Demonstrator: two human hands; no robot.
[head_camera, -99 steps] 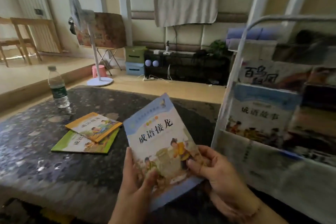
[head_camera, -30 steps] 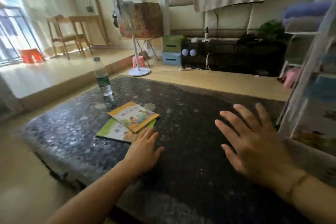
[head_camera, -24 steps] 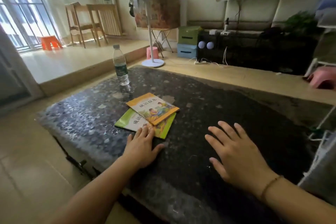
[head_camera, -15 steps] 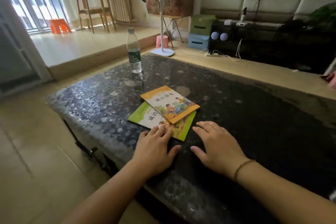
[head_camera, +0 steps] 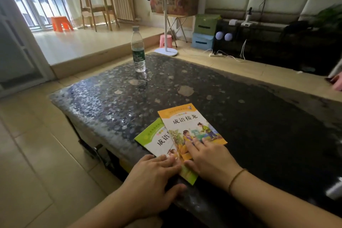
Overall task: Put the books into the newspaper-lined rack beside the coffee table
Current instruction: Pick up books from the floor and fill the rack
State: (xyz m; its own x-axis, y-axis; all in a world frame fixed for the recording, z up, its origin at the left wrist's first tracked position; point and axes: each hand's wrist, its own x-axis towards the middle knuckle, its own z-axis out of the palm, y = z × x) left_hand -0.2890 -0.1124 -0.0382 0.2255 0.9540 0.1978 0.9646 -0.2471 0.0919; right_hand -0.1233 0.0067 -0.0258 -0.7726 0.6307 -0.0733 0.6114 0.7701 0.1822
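Observation:
Two thin books lie near the front left corner of the dark pebble-patterned coffee table. An orange book lies partly on top of a green book. My left hand lies flat with its fingertips on the green book's near edge. My right hand lies flat on the orange book's near end, fingers straight. The newspaper-lined rack is out of view to the right.
A water bottle stands at the table's far left part. A standing fan is on the floor beyond the table. Green and blue boxes and a dark low cabinet line the far wall. Tiled floor lies left.
The blue book I held earlier is gone from my hands. My view swung left away from the rack. Both hands slid over the table onto the two books.

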